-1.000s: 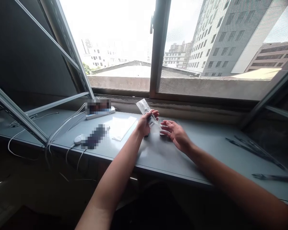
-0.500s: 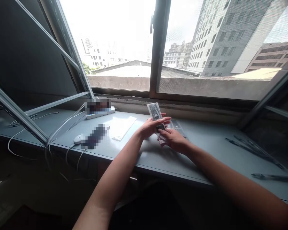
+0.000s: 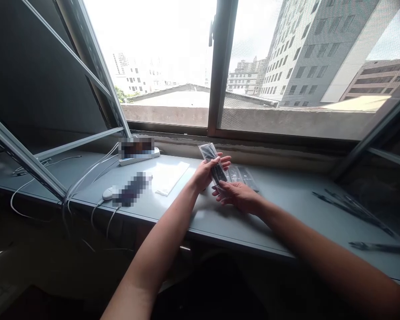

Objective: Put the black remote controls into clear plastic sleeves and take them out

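Observation:
Both hands hold a slim clear plastic packet [image 3: 208, 151] with something dark inside; its exact contents cannot be made out. It tilts up and away from me, a little above the table [image 3: 280, 213]. My left hand [image 3: 205, 173] grips its middle, thumb across the front and fingers behind. At the lower end, my right hand [image 3: 240, 195] pinches with the thumb on top and the fingers underneath. Just beyond the right hand, more flat clear packets [image 3: 248, 178] with dark contents lie on the table.
White flat sheets or bags [image 3: 173, 175] lie left of my hands. Farther left are a white power strip [image 3: 140, 156], partly blurred out, a round white cable end [image 3: 108, 194] and loose white cables [image 3: 75, 182]. Dark thin items [image 3: 353, 211] lie at the right. A metal frame [image 3: 96, 80] slants up at the left.
The packet has shifted slightly left and turned. My left thumb now lies over its front, where the left fingers crossed it before. The right fingers have spread beneath its lower end.

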The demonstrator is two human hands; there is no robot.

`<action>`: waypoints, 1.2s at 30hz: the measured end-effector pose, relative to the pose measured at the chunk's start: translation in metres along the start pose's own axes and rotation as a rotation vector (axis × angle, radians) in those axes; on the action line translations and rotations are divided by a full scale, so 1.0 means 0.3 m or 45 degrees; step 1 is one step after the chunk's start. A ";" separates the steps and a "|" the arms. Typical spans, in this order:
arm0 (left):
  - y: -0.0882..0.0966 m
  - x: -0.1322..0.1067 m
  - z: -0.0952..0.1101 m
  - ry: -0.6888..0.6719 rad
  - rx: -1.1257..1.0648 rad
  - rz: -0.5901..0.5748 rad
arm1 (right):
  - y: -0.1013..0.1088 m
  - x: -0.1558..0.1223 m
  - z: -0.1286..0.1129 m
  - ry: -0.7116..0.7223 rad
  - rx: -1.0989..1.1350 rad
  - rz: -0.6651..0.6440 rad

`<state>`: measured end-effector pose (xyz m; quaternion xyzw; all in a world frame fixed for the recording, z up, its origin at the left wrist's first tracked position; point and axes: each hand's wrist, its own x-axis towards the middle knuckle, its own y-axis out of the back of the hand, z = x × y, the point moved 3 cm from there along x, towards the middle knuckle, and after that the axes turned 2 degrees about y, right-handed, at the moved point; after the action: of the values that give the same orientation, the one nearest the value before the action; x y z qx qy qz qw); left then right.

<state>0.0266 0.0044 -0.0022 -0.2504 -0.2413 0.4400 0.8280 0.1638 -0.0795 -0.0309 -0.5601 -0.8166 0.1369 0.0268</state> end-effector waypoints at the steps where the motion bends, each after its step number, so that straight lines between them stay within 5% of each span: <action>1: 0.002 0.001 0.000 0.006 0.001 0.011 | 0.001 0.001 0.000 0.032 -0.020 0.004; 14: 0.053 0.039 -0.009 0.158 0.017 0.317 | -0.034 -0.021 -0.037 0.284 -0.341 -0.026; 22: 0.021 0.018 -0.007 0.321 -0.016 0.165 | -0.029 -0.015 -0.039 0.434 -0.596 -0.053; 27: 0.015 -0.002 -0.026 0.567 0.053 -0.018 | -0.031 -0.036 -0.077 0.750 -0.993 0.027; 36: -0.004 -0.026 -0.020 0.551 0.169 -0.302 | -0.001 -0.047 -0.093 1.073 -1.302 0.163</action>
<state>0.0270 -0.0039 -0.0073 -0.2537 -0.0568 0.2907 0.9208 0.1743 -0.0873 -0.0025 -0.5552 -0.6634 -0.4972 0.0665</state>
